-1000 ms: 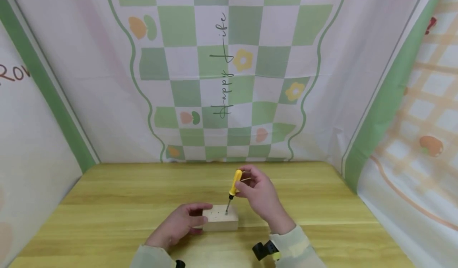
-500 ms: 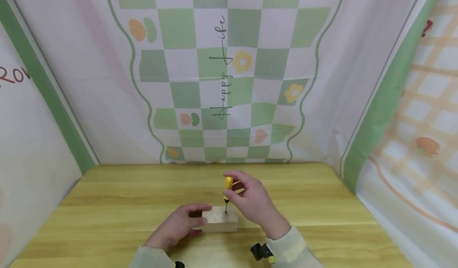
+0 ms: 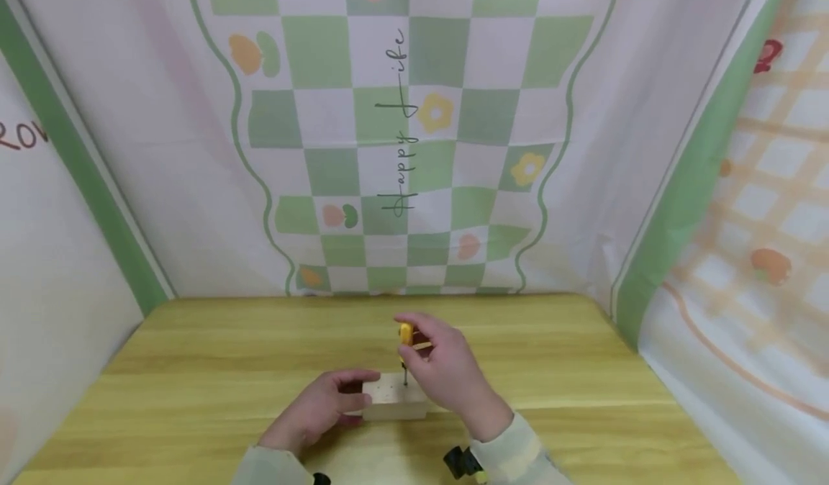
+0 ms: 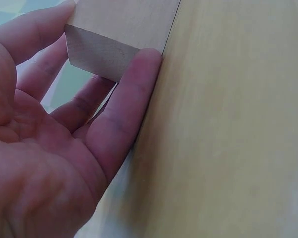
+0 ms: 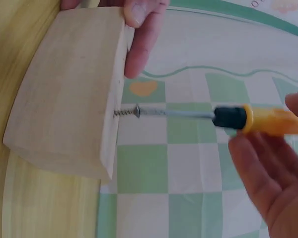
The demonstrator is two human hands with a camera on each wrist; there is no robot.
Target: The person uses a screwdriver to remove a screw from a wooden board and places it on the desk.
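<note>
A pale wooden block [image 3: 395, 411] with small holes in its top lies on the table. My left hand [image 3: 324, 406] grips its left end, thumb and fingers on opposite sides; the left wrist view shows the fingers around the block's end [image 4: 94, 52]. My right hand [image 3: 450, 370] holds a yellow-handled screwdriver [image 3: 406, 334] upright above the block. In the right wrist view, a threaded screw [image 5: 125, 112] stands partly sunk in the block's top, much of its thread showing. The tip of the screwdriver's shaft [image 5: 184, 113] meets the screw's head.
The wood-grain table [image 3: 557, 341] stretches out on all sides of the block. Behind it hangs a green-and-white checked cloth [image 3: 430, 161], with patterned cloth walls [image 3: 745, 204] at the sides. A black wrist device [image 3: 461, 462] sits by my right sleeve.
My right hand has moved left, bringing the screwdriver from a slant to nearly upright over the screw. The left hand keeps its grip, and the block stays in place.
</note>
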